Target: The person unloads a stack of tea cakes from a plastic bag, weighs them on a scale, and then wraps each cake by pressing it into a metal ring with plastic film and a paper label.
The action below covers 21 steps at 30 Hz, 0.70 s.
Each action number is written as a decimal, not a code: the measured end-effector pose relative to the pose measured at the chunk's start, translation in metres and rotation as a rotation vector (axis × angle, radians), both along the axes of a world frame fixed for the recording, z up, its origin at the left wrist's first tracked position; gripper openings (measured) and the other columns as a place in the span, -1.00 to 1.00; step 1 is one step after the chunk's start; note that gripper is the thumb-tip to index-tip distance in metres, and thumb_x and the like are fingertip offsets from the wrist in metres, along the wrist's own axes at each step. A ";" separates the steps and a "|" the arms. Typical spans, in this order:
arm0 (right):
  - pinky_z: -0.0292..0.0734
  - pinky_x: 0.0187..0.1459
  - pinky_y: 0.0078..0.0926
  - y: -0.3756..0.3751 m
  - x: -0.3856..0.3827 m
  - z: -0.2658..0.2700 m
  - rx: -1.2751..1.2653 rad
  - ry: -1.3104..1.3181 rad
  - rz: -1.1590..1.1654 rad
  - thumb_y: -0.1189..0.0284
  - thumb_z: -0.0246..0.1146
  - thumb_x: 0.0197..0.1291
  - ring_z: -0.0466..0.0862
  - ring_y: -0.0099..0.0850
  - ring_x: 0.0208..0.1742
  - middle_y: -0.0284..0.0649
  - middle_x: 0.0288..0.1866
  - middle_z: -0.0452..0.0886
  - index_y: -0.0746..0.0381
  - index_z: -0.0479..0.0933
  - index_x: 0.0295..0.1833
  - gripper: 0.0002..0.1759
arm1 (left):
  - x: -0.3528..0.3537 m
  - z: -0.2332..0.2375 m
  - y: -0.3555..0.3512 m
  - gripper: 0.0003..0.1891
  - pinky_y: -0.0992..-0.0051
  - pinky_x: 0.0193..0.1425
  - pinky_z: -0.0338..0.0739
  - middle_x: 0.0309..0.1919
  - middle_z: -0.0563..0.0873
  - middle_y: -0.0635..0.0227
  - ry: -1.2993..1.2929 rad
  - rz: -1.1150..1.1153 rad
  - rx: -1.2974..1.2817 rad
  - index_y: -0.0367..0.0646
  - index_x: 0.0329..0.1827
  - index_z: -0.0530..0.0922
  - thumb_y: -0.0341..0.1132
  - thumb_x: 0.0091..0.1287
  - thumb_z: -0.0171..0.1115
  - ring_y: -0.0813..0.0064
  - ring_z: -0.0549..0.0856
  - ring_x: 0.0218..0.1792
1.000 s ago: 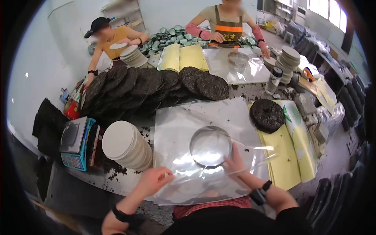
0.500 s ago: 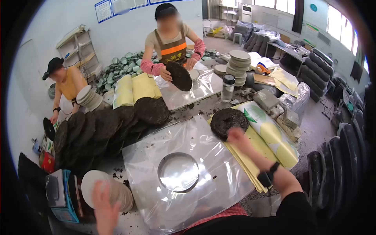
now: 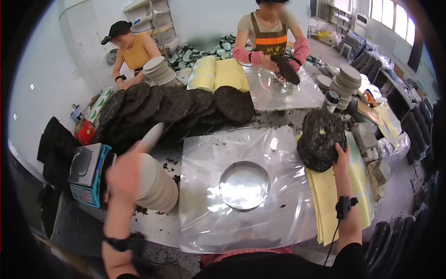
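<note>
My left hand (image 3: 123,174), smeared by motion, grips a thin pale disc (image 3: 152,135) seen nearly edge-on. Right beside it rises a stack of the same discs (image 3: 162,188). My right hand (image 3: 343,157) is closed on the right edge of a dark, rough round cake of dried material (image 3: 320,139), which is tilted up above yellow sheets (image 3: 323,204). Between my hands, a shallow round metal ring (image 3: 245,185) sits with clear plastic film (image 3: 204,223) spread around it.
Overlapping dark cakes (image 3: 174,104) lie across the far left. A blue scale (image 3: 87,172) stands beyond my left hand. Across the table one person (image 3: 269,42) holds a dark cake; another (image 3: 132,51) bends at the left. A lidded bottle (image 3: 331,100) and blocks (image 3: 364,135) are at right.
My right hand has lifted and tilted the dark cake. My left hand has taken a pale disc at the stack. The view has swung left, and the person opposite has tilted their cake.
</note>
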State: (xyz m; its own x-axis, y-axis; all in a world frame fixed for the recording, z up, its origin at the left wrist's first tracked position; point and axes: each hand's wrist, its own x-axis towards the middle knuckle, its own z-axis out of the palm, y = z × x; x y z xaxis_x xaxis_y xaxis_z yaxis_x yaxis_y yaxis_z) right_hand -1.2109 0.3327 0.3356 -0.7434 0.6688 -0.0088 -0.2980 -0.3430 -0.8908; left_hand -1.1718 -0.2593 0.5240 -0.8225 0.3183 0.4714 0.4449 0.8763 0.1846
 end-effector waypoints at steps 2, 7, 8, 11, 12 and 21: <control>0.57 0.14 -0.12 -0.011 -0.006 -0.008 -0.201 0.087 0.168 0.56 0.20 0.25 0.60 -0.18 0.14 -0.13 0.17 0.54 0.22 0.31 0.33 -0.48 | -0.005 -0.039 0.060 -0.65 0.27 0.29 0.47 0.07 0.66 0.15 0.048 -0.372 -0.014 -0.21 0.20 0.53 -0.40 0.39 0.01 0.21 0.60 0.17; 0.52 0.19 -0.09 -0.072 0.012 -0.029 -0.433 0.123 0.387 0.53 0.17 0.25 0.57 -0.19 0.18 -0.13 0.25 0.49 0.12 0.24 0.43 -0.38 | 0.000 -0.229 0.171 -0.51 0.21 0.44 0.28 0.27 0.49 -0.01 -0.322 -0.710 -0.055 -0.38 0.25 0.43 -0.33 0.27 0.15 0.03 0.40 0.36; 0.51 0.20 -0.09 -0.086 0.021 -0.019 -0.445 0.155 0.411 0.53 0.15 0.25 0.56 -0.18 0.19 -0.13 0.26 0.48 0.12 0.22 0.44 -0.37 | 0.000 -0.228 0.166 -0.33 0.11 0.52 0.15 0.39 0.34 -0.09 -0.478 -0.663 0.018 -0.29 0.40 0.30 -0.01 0.35 0.13 0.01 0.25 0.46; 0.49 0.24 -0.10 -0.106 0.037 -0.011 -0.494 -0.009 0.250 0.54 0.11 0.26 0.53 -0.17 0.23 -0.12 0.29 0.47 0.14 0.21 0.46 -0.37 | -0.019 -0.190 0.173 -0.23 -0.14 0.51 -0.02 0.51 0.11 -0.04 -0.352 -0.555 -0.262 -0.08 0.53 0.15 0.16 0.36 0.04 -0.01 0.05 0.54; 0.49 0.24 -0.11 -0.113 0.039 -0.007 -0.506 -0.005 0.272 0.55 0.11 0.26 0.53 -0.17 0.23 -0.12 0.29 0.46 0.15 0.20 0.46 -0.37 | -0.033 -0.192 0.174 -0.22 -0.22 0.49 -0.05 0.53 0.06 -0.02 -0.334 -0.554 -0.338 -0.03 0.54 0.11 0.19 0.35 0.03 -0.01 0.00 0.56; 0.41 0.31 -0.26 -0.153 0.052 0.063 -0.126 -0.022 0.420 0.61 0.14 0.23 0.49 -0.25 0.28 -0.10 0.31 0.44 0.19 0.16 0.50 -0.30 | -0.049 -0.223 0.196 -0.25 -0.39 0.43 -0.15 0.54 0.07 0.06 -0.642 -0.456 -0.572 0.09 0.51 0.25 0.22 0.30 0.08 -0.02 -0.11 0.57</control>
